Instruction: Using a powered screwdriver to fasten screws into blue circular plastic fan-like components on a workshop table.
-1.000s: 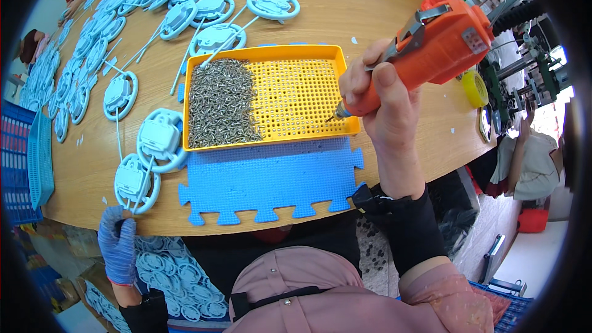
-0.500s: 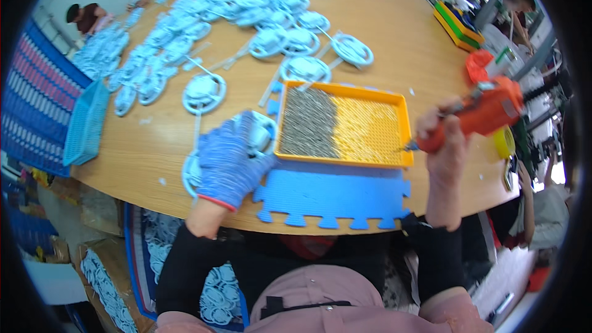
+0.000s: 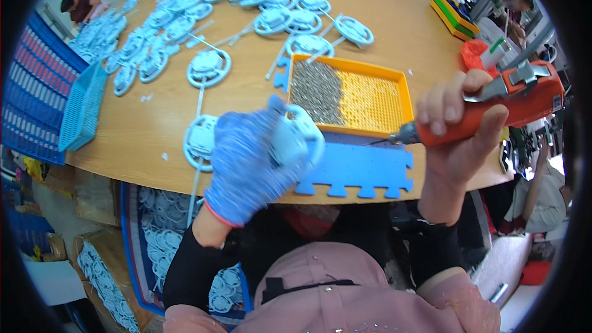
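My left hand (image 3: 250, 160), in a blue knitted glove, is closed on a light-blue round plastic part (image 3: 296, 139) and holds it above the table's near edge. The glove is partly blurred. My bare right hand (image 3: 459, 126) grips a red power screwdriver (image 3: 505, 102). Its thin bit points left, just over a blue foam mat (image 3: 364, 163). Beyond the mat stands a yellow tray (image 3: 377, 128) with a heap of dark screws (image 3: 316, 92) in its left half; the right half shows a bare dimpled floor. Another light-blue part (image 3: 200, 142) lies left of my glove.
Many light-blue parts (image 3: 179, 28) cover the table's far left. A light-blue basket (image 3: 83, 108) stands at the left edge. Stacked yellow and green trays (image 3: 455, 15) and a red bag (image 3: 473, 55) sit at the right. Co-workers (image 3: 80, 9) are at the far side.
My left hand has lifted the round part off the table and moved right with it. The screwdriver has come nearer and up to the right. My view has shifted slightly.
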A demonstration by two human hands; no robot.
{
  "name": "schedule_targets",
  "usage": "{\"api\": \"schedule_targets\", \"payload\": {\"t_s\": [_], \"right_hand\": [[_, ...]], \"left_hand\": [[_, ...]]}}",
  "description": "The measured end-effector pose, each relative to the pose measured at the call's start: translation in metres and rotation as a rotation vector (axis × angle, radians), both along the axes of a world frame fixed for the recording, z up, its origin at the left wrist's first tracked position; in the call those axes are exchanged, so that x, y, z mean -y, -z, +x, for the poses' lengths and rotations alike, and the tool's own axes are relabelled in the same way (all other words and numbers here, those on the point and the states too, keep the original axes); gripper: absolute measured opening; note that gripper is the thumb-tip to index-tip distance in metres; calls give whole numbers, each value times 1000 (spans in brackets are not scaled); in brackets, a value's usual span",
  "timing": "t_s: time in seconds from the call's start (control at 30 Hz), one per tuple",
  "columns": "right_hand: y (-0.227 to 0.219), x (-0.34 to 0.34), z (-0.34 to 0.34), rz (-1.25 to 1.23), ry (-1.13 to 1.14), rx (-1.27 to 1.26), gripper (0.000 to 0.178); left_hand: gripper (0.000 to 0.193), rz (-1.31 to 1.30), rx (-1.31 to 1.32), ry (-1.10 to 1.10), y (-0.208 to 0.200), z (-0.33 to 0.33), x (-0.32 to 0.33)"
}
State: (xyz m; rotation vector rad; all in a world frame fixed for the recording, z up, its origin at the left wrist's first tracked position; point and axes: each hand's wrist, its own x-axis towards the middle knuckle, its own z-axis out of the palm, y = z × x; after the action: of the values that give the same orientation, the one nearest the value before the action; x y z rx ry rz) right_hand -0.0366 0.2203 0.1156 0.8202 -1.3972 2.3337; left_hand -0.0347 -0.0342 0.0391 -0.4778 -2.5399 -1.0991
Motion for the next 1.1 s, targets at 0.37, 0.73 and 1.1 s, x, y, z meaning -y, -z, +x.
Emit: {"api": "schedule_targets", "payload": {"t_s": [0.37, 0.73, 1.1], "right_hand": [[38, 41, 13, 247, 19, 116, 49], [55, 54, 8, 209, -26, 177, 43], [29, -25, -7, 164, 12, 40, 44]], "left_hand": [[75, -195, -40, 141, 23, 26, -48], [69, -197, -1, 168, 30, 24, -48], [77, -460, 97, 117, -10, 70, -15]]}}
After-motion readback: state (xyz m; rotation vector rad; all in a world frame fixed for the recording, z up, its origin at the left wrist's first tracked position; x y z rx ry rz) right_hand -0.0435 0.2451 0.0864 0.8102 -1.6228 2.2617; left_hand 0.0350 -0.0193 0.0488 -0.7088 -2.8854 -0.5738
